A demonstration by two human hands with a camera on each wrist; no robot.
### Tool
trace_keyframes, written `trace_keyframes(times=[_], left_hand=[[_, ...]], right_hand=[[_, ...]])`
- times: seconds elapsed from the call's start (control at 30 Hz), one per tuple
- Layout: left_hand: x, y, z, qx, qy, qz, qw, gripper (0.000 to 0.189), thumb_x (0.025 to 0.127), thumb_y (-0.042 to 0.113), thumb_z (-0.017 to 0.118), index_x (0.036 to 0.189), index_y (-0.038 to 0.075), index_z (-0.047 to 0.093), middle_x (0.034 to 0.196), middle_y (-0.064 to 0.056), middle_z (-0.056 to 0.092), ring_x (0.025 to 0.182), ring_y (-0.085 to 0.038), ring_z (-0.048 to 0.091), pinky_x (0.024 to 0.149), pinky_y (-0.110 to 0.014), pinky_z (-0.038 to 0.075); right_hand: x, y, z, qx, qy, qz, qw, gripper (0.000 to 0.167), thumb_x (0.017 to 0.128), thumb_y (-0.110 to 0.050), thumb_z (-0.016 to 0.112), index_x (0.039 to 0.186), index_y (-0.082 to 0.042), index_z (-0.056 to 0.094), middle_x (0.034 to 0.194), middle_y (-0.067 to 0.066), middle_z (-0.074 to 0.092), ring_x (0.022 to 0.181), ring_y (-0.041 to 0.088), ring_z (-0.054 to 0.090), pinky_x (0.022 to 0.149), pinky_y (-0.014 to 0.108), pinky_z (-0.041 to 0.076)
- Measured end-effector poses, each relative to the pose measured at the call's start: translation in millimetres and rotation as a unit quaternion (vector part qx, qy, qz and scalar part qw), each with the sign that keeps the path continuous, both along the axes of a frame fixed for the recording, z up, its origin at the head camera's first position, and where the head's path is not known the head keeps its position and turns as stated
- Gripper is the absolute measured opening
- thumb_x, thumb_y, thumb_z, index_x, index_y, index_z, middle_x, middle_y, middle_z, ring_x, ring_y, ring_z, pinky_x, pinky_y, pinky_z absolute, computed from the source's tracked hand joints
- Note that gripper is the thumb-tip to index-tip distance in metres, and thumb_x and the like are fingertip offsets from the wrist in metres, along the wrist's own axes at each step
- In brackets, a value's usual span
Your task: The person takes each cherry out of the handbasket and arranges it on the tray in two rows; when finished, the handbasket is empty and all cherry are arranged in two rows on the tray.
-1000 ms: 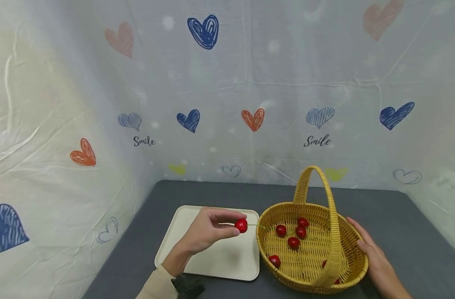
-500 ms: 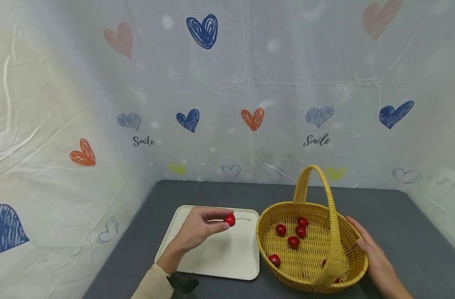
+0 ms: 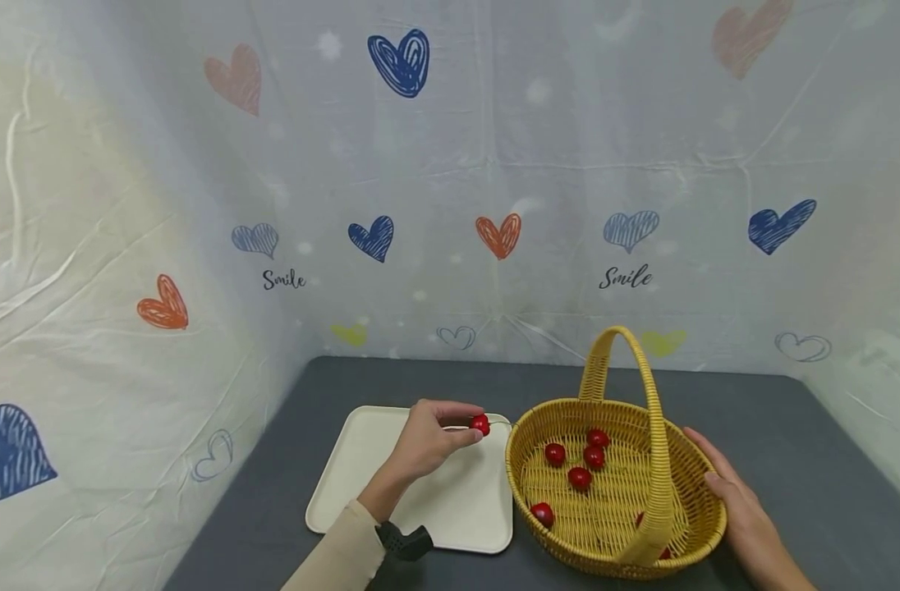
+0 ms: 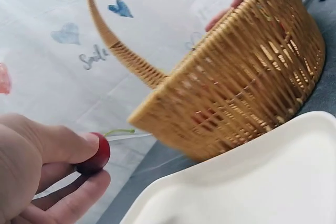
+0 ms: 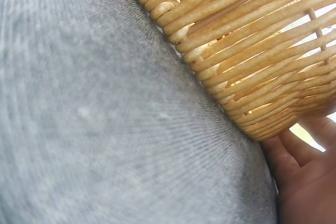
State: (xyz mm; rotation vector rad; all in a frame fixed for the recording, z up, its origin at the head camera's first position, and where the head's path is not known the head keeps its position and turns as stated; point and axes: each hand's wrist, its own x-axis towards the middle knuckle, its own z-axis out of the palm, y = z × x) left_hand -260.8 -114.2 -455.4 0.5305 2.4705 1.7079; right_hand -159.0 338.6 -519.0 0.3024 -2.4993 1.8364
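Observation:
A red cherry (image 3: 479, 424) with a thin green stem is pinched between the thumb and fingers of my left hand (image 3: 429, 439). The hand is above the right part of a cream tray (image 3: 376, 513), and the stem points toward the basket. In the left wrist view the cherry (image 4: 100, 155) shows close up, the wicker basket (image 4: 231, 87) beyond it. My right hand (image 3: 749, 525) holds the right side of the yellow basket (image 3: 520, 460), thumb at the rim. Several cherries (image 3: 579, 478) lie inside, some partly hidden behind the handle (image 3: 658, 460).
The basket stands on a dark grey table (image 3: 420, 373), just right of the tray. Its tall arched handle rises over the middle. A pale curtain (image 3: 435, 164) printed with hearts hangs behind the table and along its sides.
My left hand first drew the cherry left over the tray, then brought it back right toward the basket, slightly farther from me. The right hand and basket have stayed in place.

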Motion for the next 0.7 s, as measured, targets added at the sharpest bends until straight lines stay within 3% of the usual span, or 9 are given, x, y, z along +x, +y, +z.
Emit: trace_keyframes(times=[0.43, 0.7], left_hand=[[-15.5, 35.3, -16.1, -0.043, 0.024, 0.021, 0.9986, 0.03, 0.093, 0.002, 0.086, 0.121, 0.011, 0.085, 0.115, -0.004, 0.084, 0.11, -0.022, 0.08, 0.084, -0.03, 0.068], [-26.4, 42.8, -30.0, -0.081, 0.049, 0.013, 0.9954, 0.029, 0.092, -0.002, 0.085, 0.121, 0.002, 0.083, 0.111, -0.009, 0.084, 0.105, -0.024, 0.082, 0.082, -0.029, 0.067]], right_hand=[[-0.7, -1, -1.6, 0.006, 0.016, -0.005, 0.9999, 0.056, 0.123, -0.028, 0.021, 0.178, -0.022, 0.012, 0.165, -0.027, 0.024, 0.132, -0.03, 0.036, 0.095, 0.002, 0.04], [0.6, 1, -2.1, 0.0, 0.002, -0.001, 1.0, 0.057, 0.123, -0.031, 0.02, 0.178, -0.022, 0.01, 0.165, -0.025, 0.024, 0.131, -0.029, 0.038, 0.095, 0.003, 0.043]])
